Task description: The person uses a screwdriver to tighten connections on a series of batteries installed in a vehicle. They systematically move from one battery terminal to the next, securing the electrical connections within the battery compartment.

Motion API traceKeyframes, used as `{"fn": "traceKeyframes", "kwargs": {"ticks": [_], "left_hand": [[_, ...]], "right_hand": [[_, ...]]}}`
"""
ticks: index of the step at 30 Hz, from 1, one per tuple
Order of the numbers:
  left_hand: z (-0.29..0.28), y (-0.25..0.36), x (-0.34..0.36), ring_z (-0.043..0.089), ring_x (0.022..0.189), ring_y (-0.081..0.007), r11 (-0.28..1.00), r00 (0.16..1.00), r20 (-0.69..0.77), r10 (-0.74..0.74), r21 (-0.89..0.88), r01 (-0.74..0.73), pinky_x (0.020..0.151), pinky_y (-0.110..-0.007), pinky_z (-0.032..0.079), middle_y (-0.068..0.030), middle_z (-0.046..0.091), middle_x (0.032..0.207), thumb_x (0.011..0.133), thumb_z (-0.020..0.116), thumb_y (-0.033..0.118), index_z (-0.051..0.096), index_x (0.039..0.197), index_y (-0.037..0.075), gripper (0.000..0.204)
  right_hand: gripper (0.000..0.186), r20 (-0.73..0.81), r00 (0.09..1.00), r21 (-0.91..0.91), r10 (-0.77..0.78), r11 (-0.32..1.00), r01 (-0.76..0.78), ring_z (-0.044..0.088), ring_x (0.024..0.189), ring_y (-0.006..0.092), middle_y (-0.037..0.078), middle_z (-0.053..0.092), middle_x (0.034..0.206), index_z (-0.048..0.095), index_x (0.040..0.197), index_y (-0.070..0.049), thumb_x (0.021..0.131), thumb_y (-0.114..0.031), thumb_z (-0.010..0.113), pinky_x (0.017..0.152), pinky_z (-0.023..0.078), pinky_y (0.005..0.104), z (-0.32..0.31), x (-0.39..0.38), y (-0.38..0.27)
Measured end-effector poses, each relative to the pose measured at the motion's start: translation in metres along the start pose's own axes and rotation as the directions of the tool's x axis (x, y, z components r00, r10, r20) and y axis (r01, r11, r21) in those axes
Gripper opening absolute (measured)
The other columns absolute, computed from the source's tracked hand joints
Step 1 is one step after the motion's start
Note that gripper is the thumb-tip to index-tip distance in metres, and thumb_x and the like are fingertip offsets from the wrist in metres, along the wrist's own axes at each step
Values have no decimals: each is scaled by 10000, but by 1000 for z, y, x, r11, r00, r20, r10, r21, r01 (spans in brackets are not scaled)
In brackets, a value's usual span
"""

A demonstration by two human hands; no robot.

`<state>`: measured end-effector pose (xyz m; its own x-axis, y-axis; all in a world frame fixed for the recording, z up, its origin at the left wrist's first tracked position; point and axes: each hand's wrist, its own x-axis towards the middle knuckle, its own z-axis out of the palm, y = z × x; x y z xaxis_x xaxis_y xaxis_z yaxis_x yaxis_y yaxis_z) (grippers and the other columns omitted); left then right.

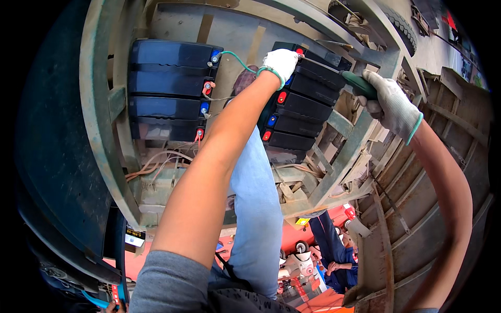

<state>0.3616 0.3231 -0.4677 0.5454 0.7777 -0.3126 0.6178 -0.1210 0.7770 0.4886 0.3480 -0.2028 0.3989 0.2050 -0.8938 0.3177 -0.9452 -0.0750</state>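
My left hand (282, 63), in a white glove with a green cuff, reaches to the top of the right battery row. Its fingers are closed beside a red terminal (300, 51); what they pinch is hidden. My right hand (395, 104), gloved too, grips the thick dark green handle of a screwdriver (360, 85). The handle points left toward that terminal, and the tip cannot be made out. Black batteries (308, 101) with red and blue terminals stand below my left hand. A green wire (239, 58) runs from the left batteries (167, 81) toward my left wrist.
A worn metal frame (99, 104) surrounds both battery rows, with loose wires (156, 167) below the left one. Rusty ribbed panels (433, 208) flank my right arm. My jeans-clad leg (255, 203) stands between the rows. Another person (336, 261) in dark blue is at the bottom.
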Motion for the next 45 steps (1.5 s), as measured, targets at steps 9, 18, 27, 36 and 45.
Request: {"fn": "traceKeyframes", "kwargs": {"ticks": [9,18,27,36,45], "left_hand": [[0,3,3,632,877,-328,1000,1000,-1,-3,12,3,767,-429,498,-153,655,964,932,388,277,647,1020,142,305],[1,0,1,633,863,-330,1000,998,-52,19,6,-19,759,-437,500,-154,658,927,916,392,239,648,968,127,284],[1,1,3,634,861,-333,999,999,-41,2,54,0,761,-437,502,-152,659,936,917,398,237,647,994,125,284],[5,1,2,630,882,-320,996,999,-29,19,91,-16,762,-433,502,-144,659,948,924,394,240,646,1002,131,285],[2,2,1,634,907,-325,999,1000,10,-20,47,20,778,-435,505,-153,650,998,926,411,270,651,1044,133,301]], "right_hand": [[574,625,496,-727,-602,-681,88,624,751,275,125,569,783,392,1279,11,818,-250,614,673,520,370,-12,-7,2],[336,-6,879,-747,-477,587,313,561,613,186,101,558,746,536,1009,0,869,-304,576,554,470,297,9,-16,-12],[251,-191,792,-692,-581,652,311,627,614,244,120,606,701,594,1001,-10,889,-235,601,578,483,328,10,-11,2],[378,71,279,-887,-958,67,456,640,761,318,120,621,926,551,1142,-111,815,-268,658,642,521,376,19,-2,21],[246,-87,398,-850,-913,276,448,642,760,315,159,646,898,581,1032,-56,891,-257,572,645,511,386,19,2,16]]}}
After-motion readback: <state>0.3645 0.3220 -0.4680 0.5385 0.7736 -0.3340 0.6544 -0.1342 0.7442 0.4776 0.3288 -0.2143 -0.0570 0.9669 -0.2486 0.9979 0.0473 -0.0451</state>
